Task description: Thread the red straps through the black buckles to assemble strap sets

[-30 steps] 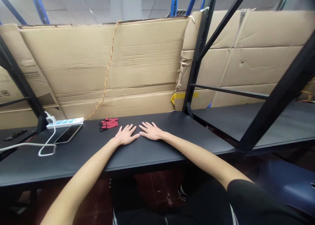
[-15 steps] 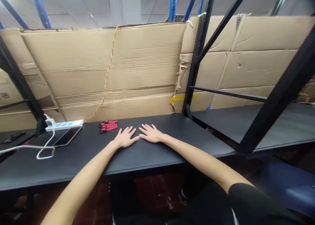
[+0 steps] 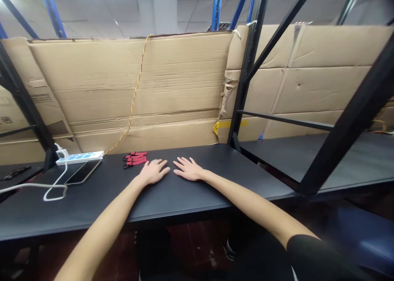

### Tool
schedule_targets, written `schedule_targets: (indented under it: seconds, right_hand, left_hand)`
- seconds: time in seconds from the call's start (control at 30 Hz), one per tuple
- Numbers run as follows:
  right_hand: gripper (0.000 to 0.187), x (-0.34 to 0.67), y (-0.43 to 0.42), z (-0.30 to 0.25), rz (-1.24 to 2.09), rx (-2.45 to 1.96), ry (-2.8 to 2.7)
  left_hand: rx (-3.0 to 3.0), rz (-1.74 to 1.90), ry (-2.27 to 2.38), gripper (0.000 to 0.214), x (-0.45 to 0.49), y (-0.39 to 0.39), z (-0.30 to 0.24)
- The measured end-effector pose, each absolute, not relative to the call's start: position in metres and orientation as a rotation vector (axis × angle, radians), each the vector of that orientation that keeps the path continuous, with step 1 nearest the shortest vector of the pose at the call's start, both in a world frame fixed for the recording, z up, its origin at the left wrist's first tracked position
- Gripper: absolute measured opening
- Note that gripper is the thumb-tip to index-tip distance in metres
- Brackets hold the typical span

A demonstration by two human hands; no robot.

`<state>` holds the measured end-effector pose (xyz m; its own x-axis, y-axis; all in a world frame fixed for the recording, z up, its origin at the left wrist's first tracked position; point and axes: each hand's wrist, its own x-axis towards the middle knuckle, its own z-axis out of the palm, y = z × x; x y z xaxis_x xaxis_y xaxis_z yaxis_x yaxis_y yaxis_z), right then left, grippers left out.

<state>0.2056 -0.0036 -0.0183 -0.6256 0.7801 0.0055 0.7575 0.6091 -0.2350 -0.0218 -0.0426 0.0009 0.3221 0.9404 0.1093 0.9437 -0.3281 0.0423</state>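
My left hand (image 3: 153, 171) rests palm down on the black tabletop (image 3: 184, 195), its fingers stretched out and nothing held. Just beyond its fingers, to the left, lies a small bundle of red straps with black clips (image 3: 135, 159); the hand's edge comes close to it, and I cannot tell whether they touch. My right hand (image 3: 188, 169) lies flat on the same surface with fingers spread, also holding nothing. A small gap separates the two hands.
On the left are a white power strip (image 3: 80, 157), a phone (image 3: 83, 172) and a looping white cable (image 3: 55, 198). Cardboard panels (image 3: 178, 84) stand along the back, with a twisted yellow cord (image 3: 133, 100) hanging down. A black metal post (image 3: 243, 88) rises behind the right.
My left hand has shifted slightly left, toward the red straps and away from my right hand, its fingers drawn a little closer together. My right hand stays nearly where it was.
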Motion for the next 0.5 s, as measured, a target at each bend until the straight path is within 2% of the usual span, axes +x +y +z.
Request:
schedule_targets:
  seconds: [0.1, 0.23, 0.37, 0.5]
  right_hand:
    - [0.081, 0.206, -0.004, -0.017, 0.335, -1.314, -2.714]
    - [0.082, 0.207, -0.005, -0.016, 0.346, -1.311, -2.711]
    - [0.081, 0.207, -0.005, -0.016, 0.346, -1.304, -2.704]
    - [0.082, 0.207, -0.004, -0.017, 0.350, -1.292, -2.702]
  left_hand:
    - [-2.210, -0.219, -1.892, 0.051, -0.042, -0.040, 0.009]
    - [-1.868, -0.053, -2.106, 0.047, -0.071, -0.042, 0.018]
    - [-1.802, 0.135, -2.256, 0.037, -0.081, -0.046, 0.024]
    - [-1.852, 0.075, -2.185, 0.033, -0.072, -0.048, 0.030]
